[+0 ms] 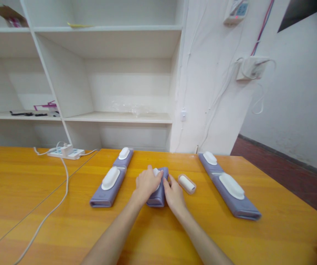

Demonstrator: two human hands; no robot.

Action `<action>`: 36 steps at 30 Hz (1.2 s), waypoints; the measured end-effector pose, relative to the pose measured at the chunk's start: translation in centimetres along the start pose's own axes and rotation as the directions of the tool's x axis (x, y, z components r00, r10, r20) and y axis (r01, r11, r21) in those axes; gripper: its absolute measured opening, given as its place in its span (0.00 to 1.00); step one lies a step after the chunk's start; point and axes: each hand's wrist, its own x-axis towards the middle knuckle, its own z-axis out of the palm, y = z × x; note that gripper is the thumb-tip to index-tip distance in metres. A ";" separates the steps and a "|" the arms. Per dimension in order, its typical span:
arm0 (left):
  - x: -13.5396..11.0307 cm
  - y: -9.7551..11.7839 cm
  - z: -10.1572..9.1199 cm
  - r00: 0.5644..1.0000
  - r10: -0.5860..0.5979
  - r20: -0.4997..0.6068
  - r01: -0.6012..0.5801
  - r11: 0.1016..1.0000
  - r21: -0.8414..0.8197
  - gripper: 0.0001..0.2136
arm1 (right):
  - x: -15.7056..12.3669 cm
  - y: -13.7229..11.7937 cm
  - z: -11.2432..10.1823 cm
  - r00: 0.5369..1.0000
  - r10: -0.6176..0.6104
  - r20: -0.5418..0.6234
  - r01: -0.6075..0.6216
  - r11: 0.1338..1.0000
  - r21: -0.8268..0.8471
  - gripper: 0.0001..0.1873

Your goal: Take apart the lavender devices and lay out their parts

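Note:
A folded purple strap with a white pod (158,191) lies on the orange table (64,228) in front of me. My left hand (146,183) rests on top of it, fingers curled over the white pod. My right hand (174,194) presses against its right side, fingers closed on the fabric. Just right of my right hand lies a small loose white pod (187,184). A flat purple strap with two white pods (113,177) lies to the left. Another such strap (228,185) lies to the right.
A white power strip (66,151) sits at the table's back left, its cable (56,206) trailing toward the near edge. White shelves (105,73) stand behind the table. A wall socket with cables (252,68) hangs at the right. The table's right edge drops to a dark floor (285,173).

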 end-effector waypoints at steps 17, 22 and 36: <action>-1.4 2.8 0.1 0.980 0.196 0.038 -0.200 0.959 0.199 0.18 | -3.7 1.2 -2.4 0.970 -0.211 0.117 0.241 0.876 -0.418 0.46; -1.3 2.8 -0.6 0.973 0.225 0.046 -0.230 0.955 0.187 0.19 | -3.6 1.1 -2.6 0.972 -0.211 0.105 0.235 0.891 -0.389 0.47; 2.7 -0.6 -2.1 0.988 -0.057 -0.147 0.089 0.971 0.222 0.22 | -3.8 1.9 -2.4 0.975 -0.218 0.040 0.216 0.896 -0.387 0.37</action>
